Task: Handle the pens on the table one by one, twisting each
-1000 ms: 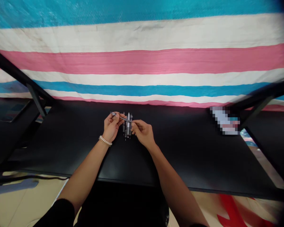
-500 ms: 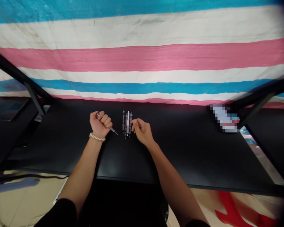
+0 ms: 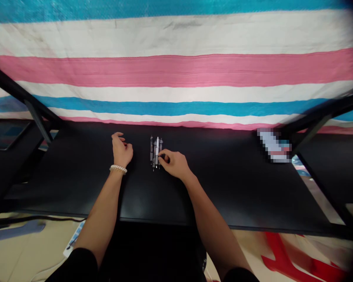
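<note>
Right hand of the person, seen from above, reaches in from the right with thumb and index finger brought together at the right-hand edge of a small cluster of pens; whether these fingertips grip a pen or only rest against one cannot be made out. The cluster lies near the middle of a black table, pens side by side and pointing roughly toward the person, their ends uneven. One white pen stands out among the grey ones. Left hand, a pale bracelet at its wrist, is just above or on the table to the left of the cluster, apart from it, with bent fingers; the palm is hidden, so whether it holds anything cannot be told. The likeliest trouble is at the right fingertips: the pens are slim and lie tightly together, so a pinch could catch two at once or push a neighbour askew. Sideways pressure could also set the outer pens rolling, since nothing visible fences them in and the tabletop looks smooth. The leftmost pen, with a slight gap beside it, seems the easiest to knock loose if the left hand were to sweep inward. The right hand also hides part of the cluster's right side, which could make a poor grip hard to notice.
</note>
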Motion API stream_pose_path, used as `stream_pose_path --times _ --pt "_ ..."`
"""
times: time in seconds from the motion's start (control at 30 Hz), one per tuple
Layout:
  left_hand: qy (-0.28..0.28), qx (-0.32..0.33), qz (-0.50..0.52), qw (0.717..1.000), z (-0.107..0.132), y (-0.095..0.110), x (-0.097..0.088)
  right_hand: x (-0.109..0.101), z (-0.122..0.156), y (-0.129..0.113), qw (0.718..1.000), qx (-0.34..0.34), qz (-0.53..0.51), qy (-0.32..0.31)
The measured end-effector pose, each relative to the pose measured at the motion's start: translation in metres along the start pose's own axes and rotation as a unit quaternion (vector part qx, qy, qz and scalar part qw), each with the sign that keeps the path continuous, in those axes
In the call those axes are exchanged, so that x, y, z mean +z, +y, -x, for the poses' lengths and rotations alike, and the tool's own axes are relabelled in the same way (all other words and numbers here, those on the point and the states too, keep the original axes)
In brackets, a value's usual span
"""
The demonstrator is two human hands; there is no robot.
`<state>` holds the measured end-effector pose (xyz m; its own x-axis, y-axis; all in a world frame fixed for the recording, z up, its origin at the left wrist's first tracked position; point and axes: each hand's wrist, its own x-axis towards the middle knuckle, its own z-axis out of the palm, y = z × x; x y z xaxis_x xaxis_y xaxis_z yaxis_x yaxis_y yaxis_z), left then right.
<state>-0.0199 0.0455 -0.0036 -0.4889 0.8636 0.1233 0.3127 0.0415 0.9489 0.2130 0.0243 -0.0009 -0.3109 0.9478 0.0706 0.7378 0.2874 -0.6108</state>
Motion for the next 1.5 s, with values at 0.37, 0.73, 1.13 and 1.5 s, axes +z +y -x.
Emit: stream_pose_path --times 0.37,0.73,1.13,1.5 --pt "0.019 0.145 -0.241 0.960 -0.004 -0.023 -0.004 -0.005 0.000 0.004 1.000 -0.015 0.023 0.007" --pt "-0.172 -0.042 0.322 0.930 0.027 0.025 0.024 0.004 -0.003 -0.005 0.877 0.006 -0.480 0.021" --pt "-0.112 -0.125 0.431 0.887 0.040 0.029 0.035 0.016 -0.004 -0.011 0.893 -0.008 -0.434 0.123" --pt "-0.099 -0.123 0.455 0.876 0.034 0.024 0.033 0.018 -0.007 -0.009 0.866 -0.016 -0.486 0.114"
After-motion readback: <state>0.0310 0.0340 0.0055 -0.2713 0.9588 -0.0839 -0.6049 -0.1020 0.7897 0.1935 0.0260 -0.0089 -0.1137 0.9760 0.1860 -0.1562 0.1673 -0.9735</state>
